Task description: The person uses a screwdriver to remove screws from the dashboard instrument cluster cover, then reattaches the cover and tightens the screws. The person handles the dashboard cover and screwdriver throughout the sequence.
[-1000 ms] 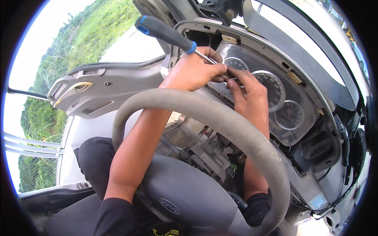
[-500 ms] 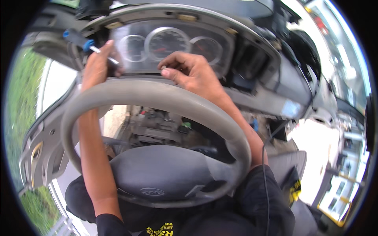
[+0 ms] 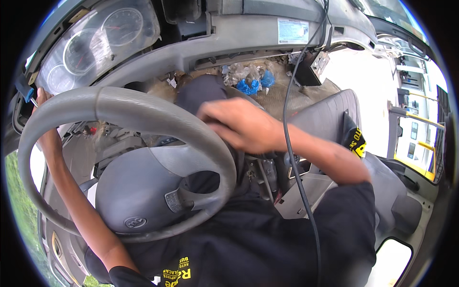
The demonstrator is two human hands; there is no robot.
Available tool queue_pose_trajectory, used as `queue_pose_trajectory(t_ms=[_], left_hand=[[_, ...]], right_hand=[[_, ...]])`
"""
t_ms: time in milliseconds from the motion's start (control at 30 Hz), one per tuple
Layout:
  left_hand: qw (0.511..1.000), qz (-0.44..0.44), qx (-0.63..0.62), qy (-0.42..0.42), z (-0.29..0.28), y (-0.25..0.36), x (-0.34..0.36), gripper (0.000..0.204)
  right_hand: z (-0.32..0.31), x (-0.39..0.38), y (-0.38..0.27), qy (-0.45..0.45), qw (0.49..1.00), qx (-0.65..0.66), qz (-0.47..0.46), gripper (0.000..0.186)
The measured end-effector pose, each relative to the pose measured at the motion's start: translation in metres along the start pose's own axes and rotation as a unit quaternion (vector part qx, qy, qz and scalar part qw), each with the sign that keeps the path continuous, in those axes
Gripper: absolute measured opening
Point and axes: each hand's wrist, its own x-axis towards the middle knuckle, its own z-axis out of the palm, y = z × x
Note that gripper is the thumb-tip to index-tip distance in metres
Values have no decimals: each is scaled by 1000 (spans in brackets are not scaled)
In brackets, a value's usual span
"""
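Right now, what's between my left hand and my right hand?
In the head view, the grey steering wheel rim arcs across the stretch between the left hand, which holds a blue-handled screwdriver, and the right hand.

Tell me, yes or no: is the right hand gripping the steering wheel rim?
No. The right hand is off the steering wheel, blurred to the right of its rim over the dark centre area, with nothing visibly held.
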Motion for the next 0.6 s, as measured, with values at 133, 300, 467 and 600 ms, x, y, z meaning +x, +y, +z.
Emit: queue_pose_trajectory(t_ms=[133,300,467,600], left_hand=[[992,83,86,-30,-8,-24,2,39],[981,82,162,-71,-7,-16,0,50],[988,24,92,-119,-8,-28,9,48],[981,45,143,-127,-13,-5,-5,38]], right_hand=[[7,-94,-47,-52,993,6,102,17],[40,-175,-47,-210,896,-76,383,17],[126,-261,50,-86,837,-195,505,20],[153,-273,78,-120,822,-193,522,21]])
